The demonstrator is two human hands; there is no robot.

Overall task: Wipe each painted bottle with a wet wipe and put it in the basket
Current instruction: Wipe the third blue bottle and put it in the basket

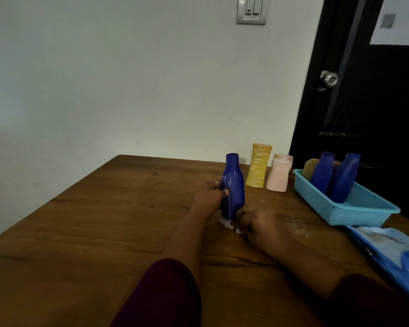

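Observation:
A blue painted bottle [233, 185] stands upside down on the wooden table [104, 220]; my left hand [209, 195] grips its side. My right hand [261, 226] holds a crumpled white wet wipe [227, 223] against the bottle's lower end. A yellow bottle [257, 165] and a pale pink bottle [279, 173] stand behind, near the wall. The light blue basket [354, 213] at the right holds two blue bottles [333, 177] and a yellowish one [309, 167], partly hidden.
A blue pack of wet wipes [394, 251] lies at the table's right edge, in front of the basket. A dark door with a metal knob [328, 80] stands behind the basket. The wall closes the table's far side.

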